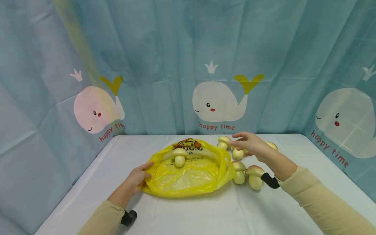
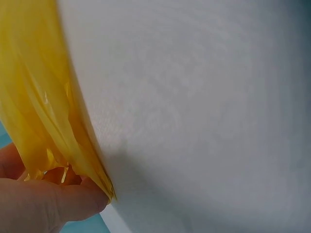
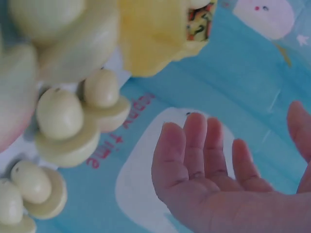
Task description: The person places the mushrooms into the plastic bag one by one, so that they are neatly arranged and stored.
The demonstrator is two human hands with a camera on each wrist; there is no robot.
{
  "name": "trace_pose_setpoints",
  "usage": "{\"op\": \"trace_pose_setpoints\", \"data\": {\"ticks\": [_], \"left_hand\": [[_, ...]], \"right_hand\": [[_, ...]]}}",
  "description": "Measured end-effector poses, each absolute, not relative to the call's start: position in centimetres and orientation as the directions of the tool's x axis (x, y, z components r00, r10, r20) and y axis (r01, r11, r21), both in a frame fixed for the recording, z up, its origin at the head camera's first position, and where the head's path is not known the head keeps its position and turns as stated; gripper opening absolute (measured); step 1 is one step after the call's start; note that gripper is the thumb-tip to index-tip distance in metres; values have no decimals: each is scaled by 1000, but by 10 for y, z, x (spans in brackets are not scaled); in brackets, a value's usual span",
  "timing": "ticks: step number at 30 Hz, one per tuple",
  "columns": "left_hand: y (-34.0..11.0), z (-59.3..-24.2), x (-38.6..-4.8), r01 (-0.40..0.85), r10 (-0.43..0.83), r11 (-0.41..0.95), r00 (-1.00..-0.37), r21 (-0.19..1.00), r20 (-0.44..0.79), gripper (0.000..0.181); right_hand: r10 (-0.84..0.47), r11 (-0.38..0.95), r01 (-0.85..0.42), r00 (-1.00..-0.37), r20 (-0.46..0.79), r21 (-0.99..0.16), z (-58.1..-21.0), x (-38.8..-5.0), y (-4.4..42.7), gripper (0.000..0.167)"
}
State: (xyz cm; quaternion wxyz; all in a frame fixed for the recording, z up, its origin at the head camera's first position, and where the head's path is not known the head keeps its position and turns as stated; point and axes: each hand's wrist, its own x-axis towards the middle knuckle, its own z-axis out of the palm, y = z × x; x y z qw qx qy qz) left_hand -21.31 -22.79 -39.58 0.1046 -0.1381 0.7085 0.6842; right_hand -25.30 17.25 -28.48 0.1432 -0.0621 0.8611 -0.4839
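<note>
A yellow plastic bag [image 1: 188,192] lies on the table with its wide mouth spread toward me. My left hand [image 1: 138,178] pinches the bag's left edge between thumb and fingers, which the left wrist view confirms. One toy mushroom [image 1: 179,158], pale with a rounded cap, sits inside the bag's opening. Above the mushrooms at the bag's right hovers my right hand [image 1: 249,145], its fingers loosely extended. Nothing lies in that palm in the right wrist view. Two mushrooms with reddish caps, one nearer the bag [image 1: 239,173] and another mushroom [image 1: 255,178], stand closest to me.
Farther back are a mushroom [image 1: 224,143] beside the bag, another mushroom [image 1: 238,154] below the right hand, and one mushroom [image 1: 272,145] partly behind the right wrist. A blue whale-print curtain [image 1: 176,65] hangs behind the white table [image 1: 182,215].
</note>
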Motion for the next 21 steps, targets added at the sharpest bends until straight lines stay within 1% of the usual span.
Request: {"op": "trace_pose_setpoints", "data": {"ticks": [10, 21], "left_hand": [[-229, -397, -212, -319, -20, 25, -948, 948, -318, 62], [-229, -395, -211, -325, -21, 23, -946, 945, -325, 62]], "right_hand": [[-387, 553, -79, -906, -171, -830, -299, -256, 212, 68], [-493, 562, -128, -845, -206, -818, -311, -256, 240, 82]]}}
